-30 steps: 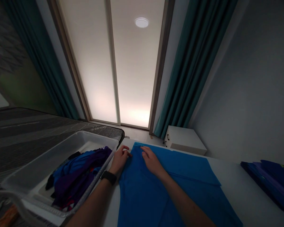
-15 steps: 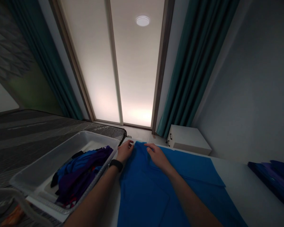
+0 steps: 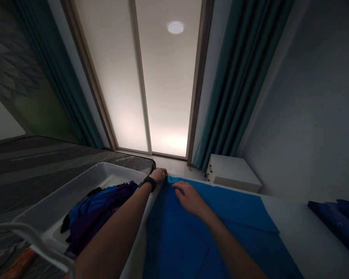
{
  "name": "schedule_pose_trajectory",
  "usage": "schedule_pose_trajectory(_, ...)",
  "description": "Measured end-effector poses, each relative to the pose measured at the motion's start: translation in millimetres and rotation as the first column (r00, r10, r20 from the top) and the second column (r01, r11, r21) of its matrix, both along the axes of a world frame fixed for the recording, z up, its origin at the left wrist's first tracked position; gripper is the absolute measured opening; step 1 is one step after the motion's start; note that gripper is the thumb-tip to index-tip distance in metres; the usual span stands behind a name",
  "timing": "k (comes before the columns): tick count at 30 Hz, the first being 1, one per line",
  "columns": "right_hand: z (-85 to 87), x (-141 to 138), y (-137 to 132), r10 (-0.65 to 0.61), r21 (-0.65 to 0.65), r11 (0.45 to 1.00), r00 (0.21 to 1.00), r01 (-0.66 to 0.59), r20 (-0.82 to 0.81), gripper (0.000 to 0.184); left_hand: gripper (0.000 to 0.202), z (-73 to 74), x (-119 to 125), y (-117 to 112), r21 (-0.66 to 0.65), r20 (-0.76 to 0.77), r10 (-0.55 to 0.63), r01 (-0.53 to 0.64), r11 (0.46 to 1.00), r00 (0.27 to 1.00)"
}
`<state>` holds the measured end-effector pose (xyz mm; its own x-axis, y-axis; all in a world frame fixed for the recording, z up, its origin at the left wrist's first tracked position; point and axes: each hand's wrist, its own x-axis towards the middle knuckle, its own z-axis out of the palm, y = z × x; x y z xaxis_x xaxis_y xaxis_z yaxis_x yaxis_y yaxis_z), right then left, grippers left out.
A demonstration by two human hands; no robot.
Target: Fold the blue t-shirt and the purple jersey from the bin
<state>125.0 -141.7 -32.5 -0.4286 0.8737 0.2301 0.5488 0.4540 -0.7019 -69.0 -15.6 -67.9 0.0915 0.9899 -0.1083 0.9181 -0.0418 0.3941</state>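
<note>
Two teal curtains (image 3: 221,85); white tabletop (image 3: 305,232) under blue cloth (image 3: 174,240).

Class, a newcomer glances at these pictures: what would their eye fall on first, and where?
Glowing frosted panels fill the top centre, between teal curtains. Below, a bright blue cloth spreads over a white surface, the right hand on it and the left hand at its far edge. At left, a translucent plastic tub holds crumpled dark clothes.

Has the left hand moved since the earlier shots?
Yes: the left hand has moved forward, away from the person, along the side of the white plastic tub, and is now about level with the tub's far corner.
</note>
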Motion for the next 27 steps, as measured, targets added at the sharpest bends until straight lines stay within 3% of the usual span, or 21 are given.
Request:
schedule_pose_trajectory(5, -8.3, -17.9, -20.8, 0.089, 0.105, 0.987, 0.966, -0.118, 0.244, 0.039, 0.033, -0.7, 0.4, 9.0, -0.07, 0.009, 0.001, 0.0, 0.998, 1.0)
schedule_pose_trajectory(10, -19.4, -27.9, -31.5, 0.126, 0.143, 0.973, 0.933, -0.183, 0.338, 0.043, 0.035, -1.2, 0.3, 11.3, -0.127, 0.066, 0.017, -0.008, 0.992, 0.998)
schedule_pose_trajectory(18, -35.1, -34.0, -33.1, 0.153, 0.183, 0.956, 0.923, -0.228, 0.353, 0.046, 0.025, -9.2, -3.3, 5.6, -0.044, 0.16, 0.065, -0.058, 0.997, 0.985)
schedule_pose_trajectory(23, -38.4, -34.8, -33.6, 0.227, 0.147, 0.946, 0.916, -0.288, 0.331, 0.043, 0.025, -14.7, -4.9, 3.4, 0.018, 0.207, 0.087, -0.092, 0.996, 0.974)
schedule_pose_trajectory(27, -39.4, -33.5, -32.4, 0.212, 0.15, 0.952, 0.927, -0.268, 0.31, 0.043, 0.025, -16.4, -5.0, 2.8, 0.041, 0.221, 0.107, -0.119, 0.992, 0.969)
